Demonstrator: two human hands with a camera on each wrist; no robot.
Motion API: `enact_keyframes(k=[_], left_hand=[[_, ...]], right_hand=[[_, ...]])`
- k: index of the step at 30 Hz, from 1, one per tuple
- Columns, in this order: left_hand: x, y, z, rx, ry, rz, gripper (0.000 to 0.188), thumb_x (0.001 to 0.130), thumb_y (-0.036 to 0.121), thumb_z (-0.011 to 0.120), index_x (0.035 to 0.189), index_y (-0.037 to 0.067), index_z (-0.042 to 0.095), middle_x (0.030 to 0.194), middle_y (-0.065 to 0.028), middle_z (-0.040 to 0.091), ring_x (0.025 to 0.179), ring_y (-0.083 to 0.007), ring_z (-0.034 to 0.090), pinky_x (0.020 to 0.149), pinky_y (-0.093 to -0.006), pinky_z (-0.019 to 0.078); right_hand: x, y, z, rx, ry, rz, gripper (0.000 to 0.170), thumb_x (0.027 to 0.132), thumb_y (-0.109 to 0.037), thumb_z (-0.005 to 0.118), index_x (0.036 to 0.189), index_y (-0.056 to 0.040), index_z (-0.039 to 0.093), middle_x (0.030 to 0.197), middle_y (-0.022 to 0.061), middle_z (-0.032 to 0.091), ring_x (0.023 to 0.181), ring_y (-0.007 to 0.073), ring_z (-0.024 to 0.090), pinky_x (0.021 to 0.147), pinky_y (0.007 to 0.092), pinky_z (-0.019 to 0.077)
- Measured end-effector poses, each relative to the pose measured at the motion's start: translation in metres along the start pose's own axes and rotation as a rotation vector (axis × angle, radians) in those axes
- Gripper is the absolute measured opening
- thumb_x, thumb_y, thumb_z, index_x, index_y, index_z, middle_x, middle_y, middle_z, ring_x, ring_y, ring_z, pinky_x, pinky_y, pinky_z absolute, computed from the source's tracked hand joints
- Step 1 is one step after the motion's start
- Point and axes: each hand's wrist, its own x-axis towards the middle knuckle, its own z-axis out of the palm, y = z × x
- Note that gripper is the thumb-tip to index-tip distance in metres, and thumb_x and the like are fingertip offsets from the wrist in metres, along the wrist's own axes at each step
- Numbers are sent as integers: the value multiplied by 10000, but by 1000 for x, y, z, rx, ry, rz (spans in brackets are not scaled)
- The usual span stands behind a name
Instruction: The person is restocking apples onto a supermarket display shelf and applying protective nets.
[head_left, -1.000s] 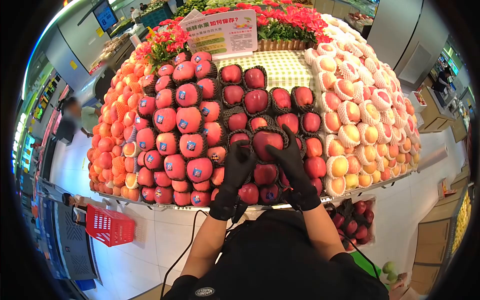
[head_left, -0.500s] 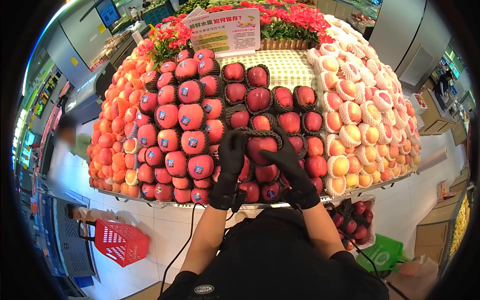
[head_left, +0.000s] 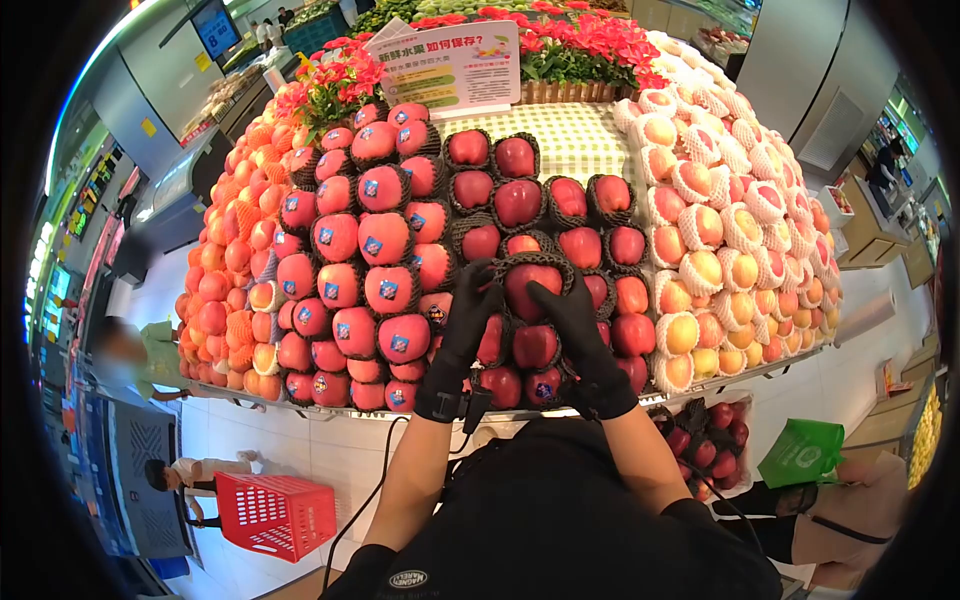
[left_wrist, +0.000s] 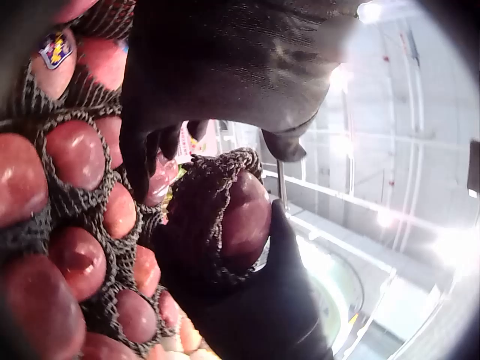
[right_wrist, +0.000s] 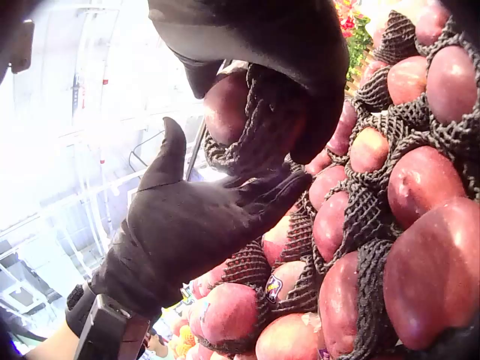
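My right hand, gloved in black, grips a red apple with a black foam net around its far side, above rows of netted apples. My left hand is just left of it. In the left wrist view, the left hand arches over the apple with its thumb spread away, and the right hand holds it from below. In the right wrist view, the left hand's fingertips lie by the net's lower edge; whether they touch it I cannot tell.
Stickered apples rise on the left and white-netted fruit on the right. A sign and red flowers stand behind a checkered cloth. A crate of dark apples sits low right. A person pushes a red basket.
The left hand has shifted slightly away from the apple, which stays in the right hand. The net's rim shows more around it than a second ago. The red basket has moved right.
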Motion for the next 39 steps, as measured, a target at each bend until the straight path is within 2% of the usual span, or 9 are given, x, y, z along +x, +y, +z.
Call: enact_keyframes(k=[4,11,14,20,23,26,31,33,39], left_hand=[[-5,16,12,-131,-137,-187,330,908,188,641,1182,22,561,1061,-15,602,918,-113,564,820,-273,482],[-5,5,5,-432,-130,-331,336,886,216,683,1143,18,596,1002,3,625,904,-94,591,775,-271,506],[-3,5,6,-395,-119,-303,357,885,204,686,1172,15,585,1033,-16,626,929,-116,602,792,-291,517],[-4,12,12,-315,-182,-294,412,901,164,662,1255,3,524,1149,-81,611,995,-164,620,833,-309,542],[0,-7,13,-301,-172,-312,405,904,196,665,1235,-2,538,1109,-71,620,947,-152,625,774,-292,540],[-1,-12,11,-196,-162,-356,385,916,222,654,1214,0,552,1065,-48,627,896,-131,620,732,-276,526],[-8,6,16,-111,-103,-367,443,913,302,660,1217,-1,551,996,-19,608,854,-99,579,682,-268,497],[-8,-13,6,174,-197,-135,384,944,242,590,1232,-4,528,1067,-70,595,905,-170,602,751,-315,516],[-9,-8,-6,-330,-113,-348,403,1009,230,430,1339,1,398,1243,-161,547,1090,-305,594,914,-424,524]], right_hand=[[1,8,0,48,-18,89,536,892,-240,656,1327,-12,443,1248,114,538,1117,194,530,933,339,475],[-2,-9,-20,216,-54,228,455,981,-314,539,1354,-68,451,1192,69,549,1091,176,524,943,312,438],[10,-4,-32,-106,-53,-38,535,926,-317,626,1365,-74,441,1217,83,543,1088,203,537,940,331,451],[12,-29,-25,-957,-243,-567,955,605,-312,864,1411,-95,399,1405,178,434,1232,360,467,1005,469,407],[1,-33,-7,-1183,-245,-508,1033,577,-300,863,1449,-120,339,1420,197,406,1271,402,418,1035,489,373],[-2,-26,1,-1257,-329,-455,1061,599,-196,843,1480,-73,265,1350,214,448,1269,410,404,1069,461,352],[8,-7,0,-1127,-289,-439,955,609,-148,819,1424,-27,336,1292,212,483,1215,396,455,1023,463,390],[11,-13,-4,-1076,-291,-472,887,618,-142,806,1384,-17,377,1263,203,503,1167,387,487,984,461,413],[31,-32,-27,-1053,-178,-552,731,649,-106,756,1303,-15,441,1206,198,538,1089,387,532,923,459,443]])
